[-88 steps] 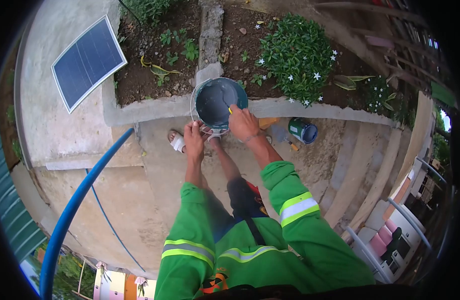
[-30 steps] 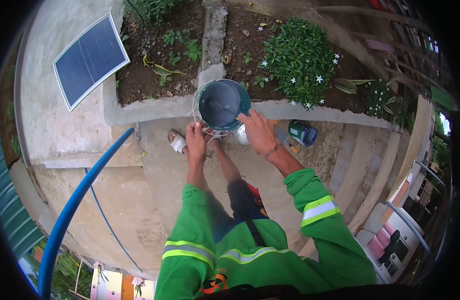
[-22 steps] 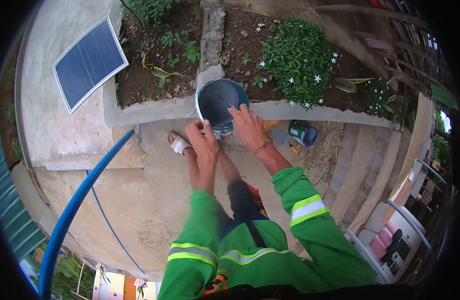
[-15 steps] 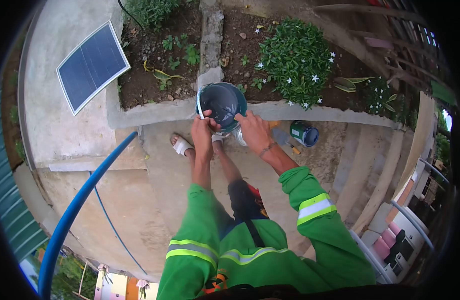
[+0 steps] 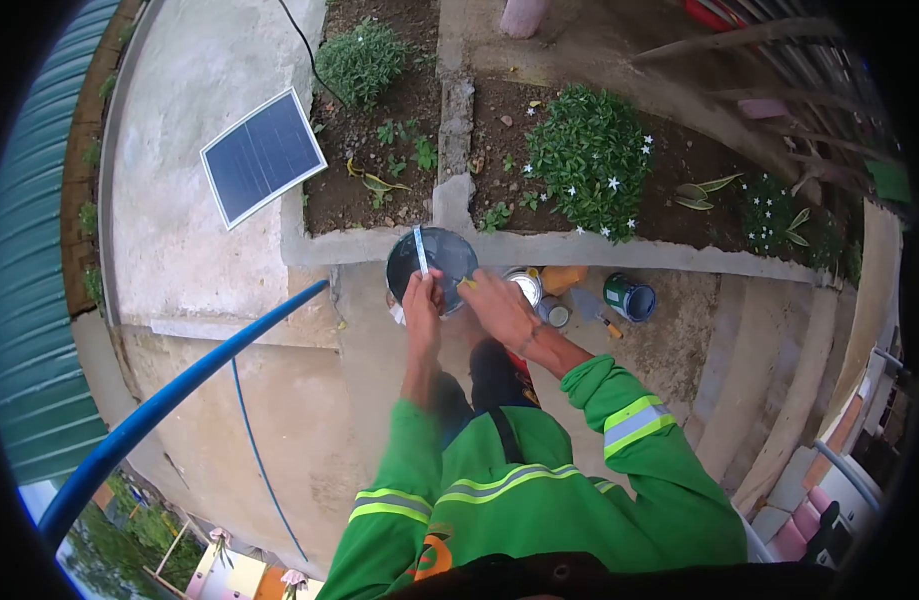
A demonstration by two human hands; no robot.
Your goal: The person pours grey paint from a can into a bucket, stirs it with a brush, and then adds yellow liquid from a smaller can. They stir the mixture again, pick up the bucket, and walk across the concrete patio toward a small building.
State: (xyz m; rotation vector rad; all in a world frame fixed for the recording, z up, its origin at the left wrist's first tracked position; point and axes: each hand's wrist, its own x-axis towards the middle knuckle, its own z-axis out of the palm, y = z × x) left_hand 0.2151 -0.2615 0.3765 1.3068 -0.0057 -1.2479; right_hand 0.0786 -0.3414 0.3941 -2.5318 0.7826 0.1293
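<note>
A dark bucket (image 5: 454,250) with grey contents is in front of me, beside the low concrete border of the plant bed. My left hand (image 5: 422,298) is closed at the bucket's near rim, on a narrow pale strip (image 5: 421,250) that crosses the mouth like a handle. At the right side of the rim, my right hand (image 5: 494,305) has its fingers closed around a small yellow-ended tool (image 5: 467,284). The rest of that tool is hidden by the hand and the bucket.
Right of the bucket are a shiny can (image 5: 526,286), a smaller can (image 5: 554,313), a blue-green paint can (image 5: 631,298) and a putty knife (image 5: 609,327). A solar panel (image 5: 263,158) lies to the left. A thick blue pipe (image 5: 194,375) slants across the left side.
The bucket and both hands sit lower in view as the camera view has shifted. The pale strip, earlier along the bucket's left rim, now lies across its mouth.
</note>
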